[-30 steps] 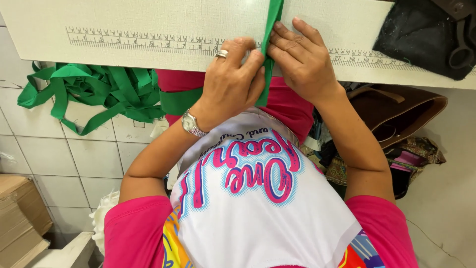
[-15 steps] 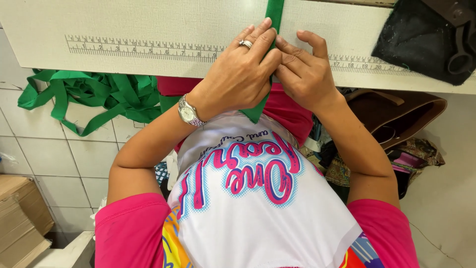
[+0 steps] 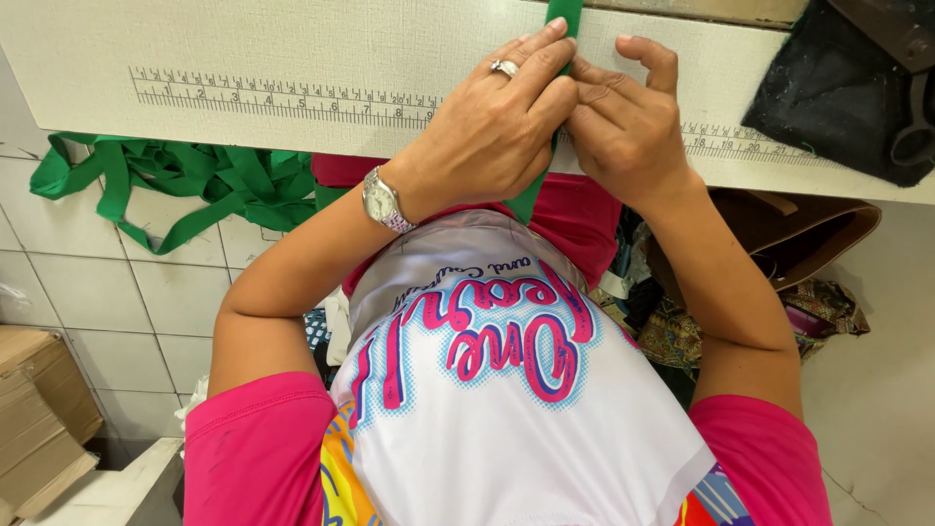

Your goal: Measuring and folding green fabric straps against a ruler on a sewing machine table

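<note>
The white textured surface (image 3: 292, 49) is stretching across the top of the view, carrying a printed measuring scale (image 3: 282, 99) that is running along its near edge. On its right end a black cloth bundle (image 3: 838, 97) is lying with a pair of dark scissors (image 3: 911, 131) resting on top of it.

Below the surface, on the left, a loose heap of green strap (image 3: 185, 185) is hanging and piling against the tiled wall (image 3: 88, 292). A cardboard box (image 3: 39, 409) is sitting lower left, and a brown bag (image 3: 789, 229) is showing under the surface on the right, with patterned fabric (image 3: 701, 331) beside it.

A single length of green strap (image 3: 563, 15) is running up over the surface edge and away across it, passing between the two hands. The left hand (image 3: 487, 136), wearing a ring and a wristwatch (image 3: 385, 200), is lying over the strap with its fingers pressing down; its grip is closing flat on the green strap against the surface. The right hand (image 3: 628, 127) is touching the left one, fingers curling in narrowly and pinching the same strap just beside the scale.
</note>
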